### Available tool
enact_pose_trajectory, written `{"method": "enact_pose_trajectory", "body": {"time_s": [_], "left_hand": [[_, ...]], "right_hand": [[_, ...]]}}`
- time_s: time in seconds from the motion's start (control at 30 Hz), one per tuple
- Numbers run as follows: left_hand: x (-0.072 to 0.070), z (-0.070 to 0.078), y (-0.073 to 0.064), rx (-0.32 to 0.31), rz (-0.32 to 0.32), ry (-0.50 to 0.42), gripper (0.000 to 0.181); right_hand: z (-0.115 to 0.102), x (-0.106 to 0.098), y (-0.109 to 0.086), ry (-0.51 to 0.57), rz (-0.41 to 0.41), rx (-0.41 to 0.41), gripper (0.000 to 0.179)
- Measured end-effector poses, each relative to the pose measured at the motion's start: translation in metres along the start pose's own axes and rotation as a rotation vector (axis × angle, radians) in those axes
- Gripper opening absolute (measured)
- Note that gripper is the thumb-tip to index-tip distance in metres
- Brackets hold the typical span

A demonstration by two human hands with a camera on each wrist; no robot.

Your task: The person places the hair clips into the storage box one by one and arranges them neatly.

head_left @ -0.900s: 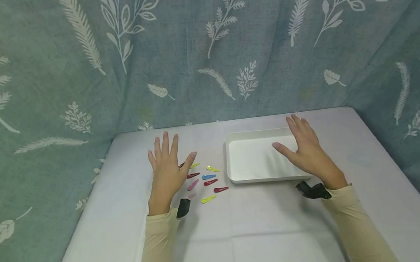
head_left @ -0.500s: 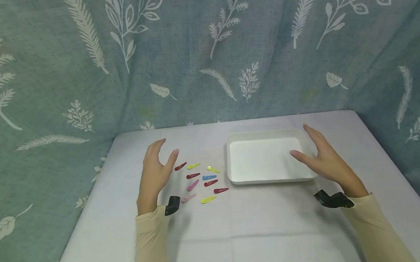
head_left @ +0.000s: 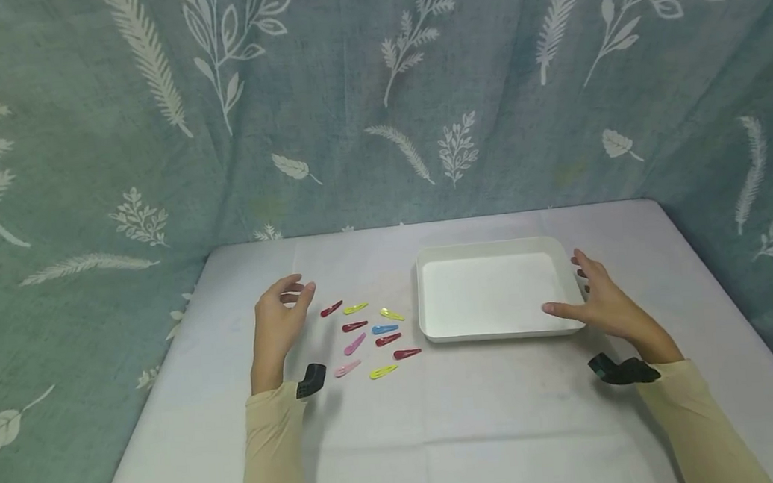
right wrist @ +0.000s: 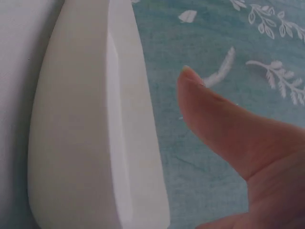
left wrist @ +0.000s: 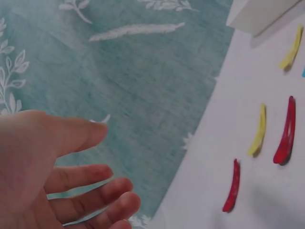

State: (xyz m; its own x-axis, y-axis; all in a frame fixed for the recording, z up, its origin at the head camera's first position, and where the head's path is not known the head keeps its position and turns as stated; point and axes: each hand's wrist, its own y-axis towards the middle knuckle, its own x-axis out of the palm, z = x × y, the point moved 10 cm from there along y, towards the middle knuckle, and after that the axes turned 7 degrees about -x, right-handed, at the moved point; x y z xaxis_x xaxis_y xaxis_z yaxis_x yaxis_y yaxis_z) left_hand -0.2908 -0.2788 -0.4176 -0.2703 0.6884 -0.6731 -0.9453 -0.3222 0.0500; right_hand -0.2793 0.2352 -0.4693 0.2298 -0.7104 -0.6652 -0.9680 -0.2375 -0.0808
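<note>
My left hand [head_left: 279,315] hovers left of a scatter of snap hair clips, its fingers loosely bent and holding nothing. Nearest to it lies a dark red hair clip [head_left: 331,308], with a yellow hair clip [head_left: 355,308] beside that one. Further over are a blue hair clip [head_left: 385,329], a pink hair clip [head_left: 355,344] and several more in red, yellow and pink. At the right end of a shallow white tray [head_left: 501,337], my right hand [head_left: 608,306] is spread around the corner, thumb over the near rim. In the right wrist view its thumb [right wrist: 224,119] stands apart from the tray wall.
A white cloth covers the table [head_left: 479,407]. Behind it hangs a blue-green curtain [head_left: 346,147] with a white leaf print. Each wrist carries a small black camera, the left camera [head_left: 312,380] being close to the light pink hair clip [head_left: 347,368].
Both hands have lowered and moved outward, the left off to the left of the clips and the right toward the tray's right end. Their spread fingers have relaxed and bent. Clips and tray stay put.
</note>
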Motion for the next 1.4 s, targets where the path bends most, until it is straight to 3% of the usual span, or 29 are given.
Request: {"method": "enact_pose_trajectory", "body": {"time_s": [0.43,0.87,1.17,1.4], "left_hand": [[0.012,-0.032,0.010,-0.141,-0.019,0.005,0.045],[0.028,-0.057,0.015,-0.210,-0.124,0.070,0.040],[0.036,-0.070,0.017,-0.236,-0.120,0.128,0.036],[0.040,-0.070,0.016,-0.244,-0.111,0.167,0.034]], "right_hand": [[0.017,0.018,0.003,0.004,-0.074,0.048,0.144],[0.018,0.026,0.005,0.053,-0.085,0.033,0.151],[0.018,0.028,0.007,0.033,-0.066,0.044,0.152],[0.019,0.030,0.009,0.041,-0.053,0.047,0.151]]}}
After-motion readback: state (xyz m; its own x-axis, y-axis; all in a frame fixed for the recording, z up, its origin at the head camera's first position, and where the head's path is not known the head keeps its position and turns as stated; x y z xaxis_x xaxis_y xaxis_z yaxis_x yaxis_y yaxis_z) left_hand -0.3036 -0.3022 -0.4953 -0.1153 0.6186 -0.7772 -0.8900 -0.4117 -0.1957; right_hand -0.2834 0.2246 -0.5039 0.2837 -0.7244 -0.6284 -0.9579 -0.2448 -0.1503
